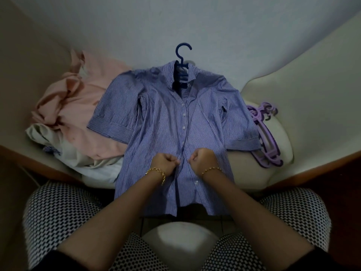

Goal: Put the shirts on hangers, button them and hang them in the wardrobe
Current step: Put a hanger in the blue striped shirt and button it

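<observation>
Head view: you are pinching striped shirt (166, 124) at lower front opening, left hand (165, 163) and right hand (202, 158) close together, fingers curled on fabric. Shirt lying flat on white cushion (273, 169), blue hanger (182, 61) sitting in collar.

The shirt (166, 114) has thin blue-and-white stripes and white buttons (183, 114); its hanger (182, 49) is dark blue. The heap (82, 106) is pink over what may be beige, the light being dim. The spare hangers (267, 137) are lilac, the trousers (64, 212) black-and-white checked.

Left hand (165, 161) and right hand (201, 157) close together, fingers (172, 160) curled, pinching shirt (166, 118), forearms extended forward
</observation>
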